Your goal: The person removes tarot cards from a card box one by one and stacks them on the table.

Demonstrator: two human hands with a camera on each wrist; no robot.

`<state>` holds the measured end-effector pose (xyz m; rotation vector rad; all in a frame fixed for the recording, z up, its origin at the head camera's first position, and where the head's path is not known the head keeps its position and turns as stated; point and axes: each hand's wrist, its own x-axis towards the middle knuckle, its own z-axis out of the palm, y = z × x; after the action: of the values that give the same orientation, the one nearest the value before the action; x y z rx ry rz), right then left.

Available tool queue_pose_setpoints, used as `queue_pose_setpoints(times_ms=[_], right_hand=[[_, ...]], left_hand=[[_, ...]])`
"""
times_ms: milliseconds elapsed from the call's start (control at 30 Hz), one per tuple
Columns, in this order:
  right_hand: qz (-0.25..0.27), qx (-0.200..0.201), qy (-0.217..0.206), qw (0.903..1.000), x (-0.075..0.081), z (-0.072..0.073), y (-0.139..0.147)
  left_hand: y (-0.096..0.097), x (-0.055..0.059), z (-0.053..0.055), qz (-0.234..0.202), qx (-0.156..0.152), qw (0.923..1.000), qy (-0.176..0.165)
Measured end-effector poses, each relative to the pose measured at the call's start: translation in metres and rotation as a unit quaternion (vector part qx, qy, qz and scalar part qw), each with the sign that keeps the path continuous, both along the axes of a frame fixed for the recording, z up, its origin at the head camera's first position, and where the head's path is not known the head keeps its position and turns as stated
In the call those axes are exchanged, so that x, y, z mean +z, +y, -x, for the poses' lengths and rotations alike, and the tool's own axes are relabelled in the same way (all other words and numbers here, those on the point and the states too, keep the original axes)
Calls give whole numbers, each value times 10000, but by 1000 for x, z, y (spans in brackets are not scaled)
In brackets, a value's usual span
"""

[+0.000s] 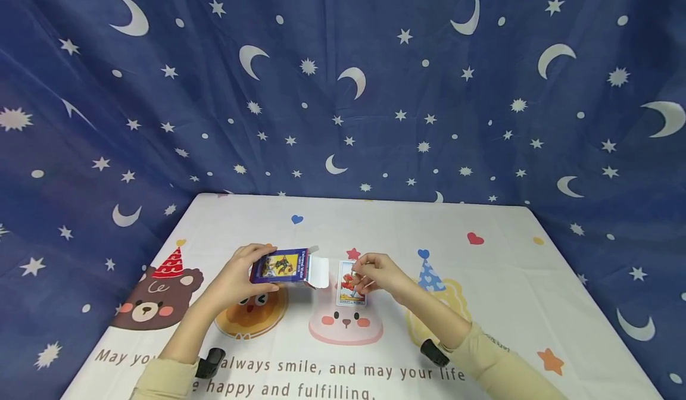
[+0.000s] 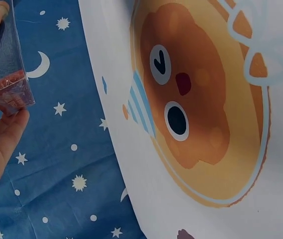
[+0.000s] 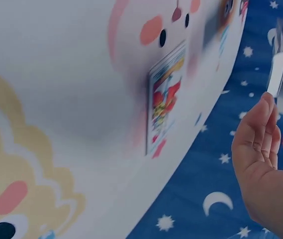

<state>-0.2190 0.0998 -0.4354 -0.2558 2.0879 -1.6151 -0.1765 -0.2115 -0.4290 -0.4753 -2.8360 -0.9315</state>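
My left hand [image 1: 239,278] grips a dark blue tarot card box [image 1: 281,265] by its left end, thumb along the near side and fingers along the far side. The white end flap [image 1: 319,271] of the box stands open toward the right. A small stack of tarot cards [image 1: 345,297] lies on the table, picture side up with a figure in red. Over its right side my right hand [image 1: 383,276] hovers, fingers loosely bent and nothing visible between them. In the right wrist view, the card stack [image 3: 166,102] lies apart from that hand [image 3: 260,164].
A white tablecloth [image 1: 429,227] printed with cartoon animals, hearts and lettering covers the table. Behind it and at both sides hangs a blue curtain [image 1: 300,43] with moons and stars. Each wrist carries a black camera; one is the left wrist camera [image 1: 211,362].
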Motion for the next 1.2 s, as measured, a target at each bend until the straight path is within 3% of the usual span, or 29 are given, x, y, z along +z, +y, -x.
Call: queue_pose_setpoints(times_ms=[433, 833, 1200], right_hand=[[502, 176, 287, 9982, 7, -13, -16], [363, -49, 316, 9988, 4, -14, -39], [89, -203, 246, 9995, 1, -17, -54]], left_hand=[[5, 2, 0, 6, -21, 9998, 186], [8, -7, -4, 49, -93, 9991, 404], [15, -5, -6, 15, -71, 9998, 184]])
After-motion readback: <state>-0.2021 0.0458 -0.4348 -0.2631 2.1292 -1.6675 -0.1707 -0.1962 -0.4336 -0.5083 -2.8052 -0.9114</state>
